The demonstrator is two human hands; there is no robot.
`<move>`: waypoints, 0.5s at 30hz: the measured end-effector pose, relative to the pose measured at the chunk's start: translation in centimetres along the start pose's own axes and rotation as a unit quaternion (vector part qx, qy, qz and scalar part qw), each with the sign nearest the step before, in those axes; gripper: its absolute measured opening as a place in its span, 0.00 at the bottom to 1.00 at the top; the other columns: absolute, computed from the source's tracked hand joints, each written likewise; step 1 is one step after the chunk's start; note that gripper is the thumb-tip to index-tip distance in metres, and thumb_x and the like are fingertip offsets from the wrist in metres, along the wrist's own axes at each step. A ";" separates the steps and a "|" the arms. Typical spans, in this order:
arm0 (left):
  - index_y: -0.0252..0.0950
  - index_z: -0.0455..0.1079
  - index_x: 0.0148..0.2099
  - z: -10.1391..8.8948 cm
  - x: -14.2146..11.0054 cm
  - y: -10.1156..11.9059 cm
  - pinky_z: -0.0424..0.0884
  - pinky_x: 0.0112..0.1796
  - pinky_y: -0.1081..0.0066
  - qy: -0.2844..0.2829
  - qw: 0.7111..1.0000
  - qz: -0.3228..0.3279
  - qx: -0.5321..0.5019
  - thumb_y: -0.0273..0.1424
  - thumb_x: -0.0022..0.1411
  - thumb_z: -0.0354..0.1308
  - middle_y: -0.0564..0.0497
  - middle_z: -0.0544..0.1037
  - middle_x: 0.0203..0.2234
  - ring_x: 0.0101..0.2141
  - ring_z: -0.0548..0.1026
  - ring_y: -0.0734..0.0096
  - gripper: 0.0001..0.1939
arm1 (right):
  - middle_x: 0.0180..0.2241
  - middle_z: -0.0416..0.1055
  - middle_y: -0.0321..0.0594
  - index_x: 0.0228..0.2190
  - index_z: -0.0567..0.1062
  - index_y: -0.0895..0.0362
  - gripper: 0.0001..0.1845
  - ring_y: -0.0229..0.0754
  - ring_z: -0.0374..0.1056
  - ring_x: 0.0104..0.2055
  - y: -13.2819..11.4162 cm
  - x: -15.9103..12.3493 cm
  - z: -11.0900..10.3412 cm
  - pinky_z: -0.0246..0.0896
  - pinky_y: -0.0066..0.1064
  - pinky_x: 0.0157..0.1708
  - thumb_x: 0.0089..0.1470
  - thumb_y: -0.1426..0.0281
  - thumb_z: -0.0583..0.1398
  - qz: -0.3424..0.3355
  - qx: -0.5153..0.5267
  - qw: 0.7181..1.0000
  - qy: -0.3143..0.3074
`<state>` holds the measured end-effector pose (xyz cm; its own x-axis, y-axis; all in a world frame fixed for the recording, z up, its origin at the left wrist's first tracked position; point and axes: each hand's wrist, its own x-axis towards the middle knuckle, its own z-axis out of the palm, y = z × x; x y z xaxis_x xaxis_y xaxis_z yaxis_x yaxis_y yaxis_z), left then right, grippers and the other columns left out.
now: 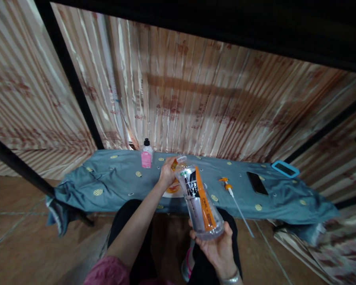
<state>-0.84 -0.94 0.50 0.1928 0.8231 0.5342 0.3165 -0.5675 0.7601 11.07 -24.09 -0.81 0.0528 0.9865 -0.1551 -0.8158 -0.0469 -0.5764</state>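
Striped curtains hung behind a low bench under a blue cloth (112,178). At six o'clock the right hand (218,247) cupped the base of a clear bottle (198,198), fingers curled round it. Its long axis ran toward eleven o'clock, where the left hand (167,173), nearer the neck, pinched the mouth. A pump tube (235,204) lay at three o'clock.

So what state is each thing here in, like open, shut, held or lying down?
Clear bottle: tilted, held at its base by the right hand, pump removed.
Left hand: at the bottle's open neck.
Pump head: lying on the blue cloth.
Pink bottle: upright, capped.
Phone: flat, screen dark.
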 end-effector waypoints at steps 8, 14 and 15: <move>0.36 0.73 0.50 0.2 -0.1 -0.5 0.73 0.51 0.59 -0.005 0.999 0.017 -0.035 0.32 0.57 0.65 0.45 0.76 0.45 0.47 0.76 0.61 0.18 | 0.42 0.83 0.48 0.40 0.83 0.49 0.29 0.55 0.78 0.42 -0.7 0.3 -2.2 0.75 0.38 0.32 0.37 0.48 0.72 0.008 0.018 1.000 0.011; 0.37 0.70 0.50 0.8 -0.7 -0.4 0.74 0.50 0.58 0.018 0.999 0.005 -0.028 0.31 0.55 0.66 0.44 0.76 0.45 0.47 0.76 0.59 0.20 | 0.38 0.82 0.56 0.33 0.85 0.53 0.28 0.50 0.79 0.32 -1.9 -0.1 -1.5 0.73 0.31 0.24 0.31 0.49 0.74 0.042 0.027 0.998 0.045; 0.38 0.70 0.50 0.8 -0.8 -0.3 0.74 0.51 0.57 0.019 0.999 0.003 -0.027 0.31 0.54 0.67 0.45 0.76 0.46 0.47 0.76 0.59 0.21 | 0.38 0.83 0.56 0.34 0.85 0.53 0.30 0.52 0.79 0.34 -2.0 -0.2 -1.1 0.75 0.34 0.27 0.29 0.49 0.75 0.034 0.025 0.996 0.084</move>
<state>-0.35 -1.39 -0.47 0.1599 0.8183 0.5521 0.2641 -0.5744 0.7748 13.39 -24.33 -0.52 0.0890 0.9409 -0.3269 -0.8484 -0.1003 -0.5198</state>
